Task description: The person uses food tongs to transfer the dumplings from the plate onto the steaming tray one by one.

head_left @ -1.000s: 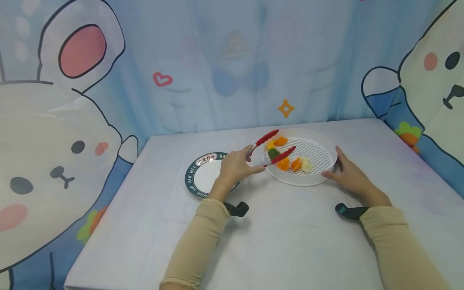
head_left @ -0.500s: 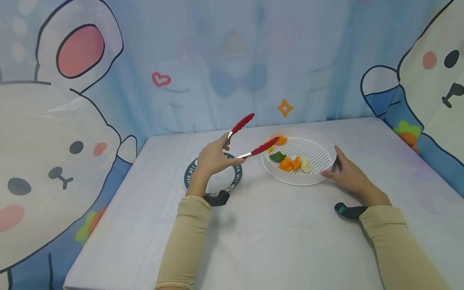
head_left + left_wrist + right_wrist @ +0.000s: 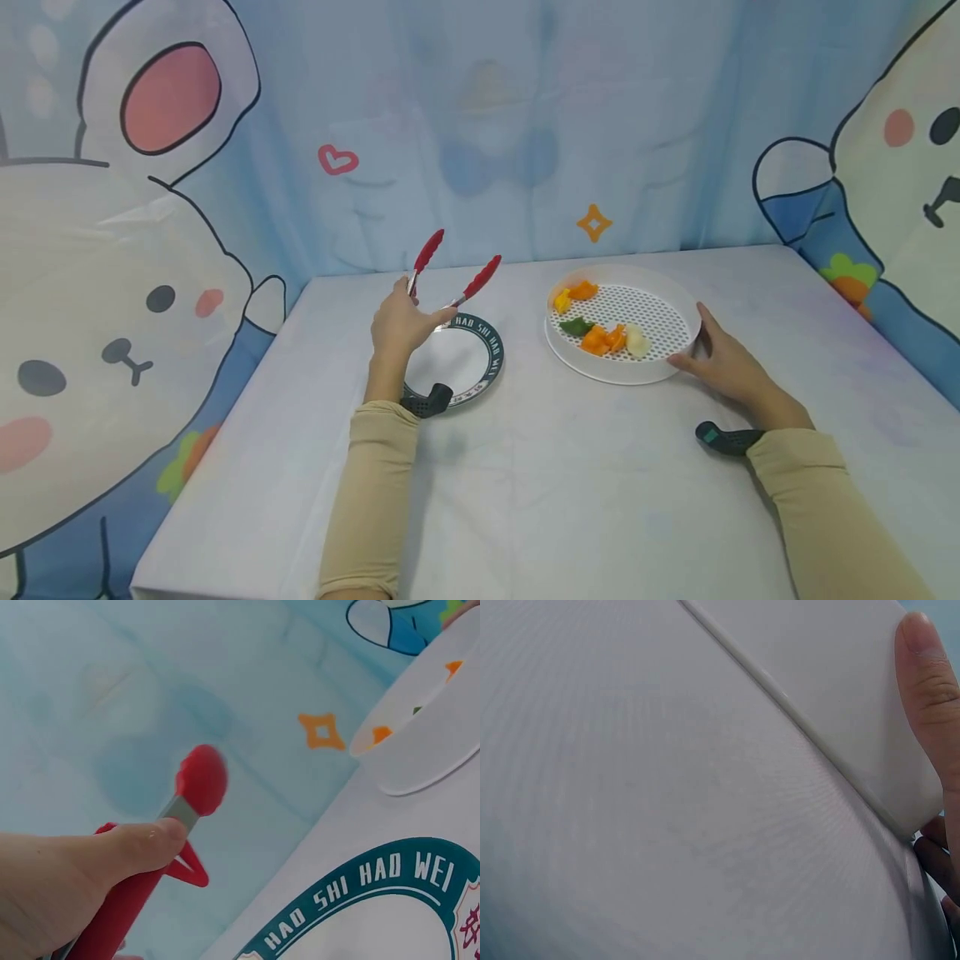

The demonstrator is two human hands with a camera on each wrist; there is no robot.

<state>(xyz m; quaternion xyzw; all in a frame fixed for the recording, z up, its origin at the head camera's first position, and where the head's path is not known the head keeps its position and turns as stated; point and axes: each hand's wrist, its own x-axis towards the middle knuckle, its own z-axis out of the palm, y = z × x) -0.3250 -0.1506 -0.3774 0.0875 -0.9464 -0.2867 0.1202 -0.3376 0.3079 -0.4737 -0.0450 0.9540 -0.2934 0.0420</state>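
My left hand (image 3: 401,325) holds a pair of tongs (image 3: 482,277) with red tips, over the far left part of a white plate with a dark green lettered rim (image 3: 491,350). The tong tips are spread apart with nothing between them. In the left wrist view my thumb presses along the red arm of the tongs (image 3: 202,780). My right hand (image 3: 723,358) holds the right side of a round white perforated basket (image 3: 663,292), thumb against its outer wall. Inside lie orange pieces (image 3: 595,340), a yellow piece (image 3: 562,302), a green piece (image 3: 577,327) and a pale piece (image 3: 637,342).
A white cloth (image 3: 570,483) covers the table, and the plate and basket stand apart on it. Behind the far edge hangs a blue curtain (image 3: 495,217) with cartoon animals.
My left hand has carried the tongs leftward from over the basket to above the plate, the tips still spread. The right hand and the basket have stayed put.
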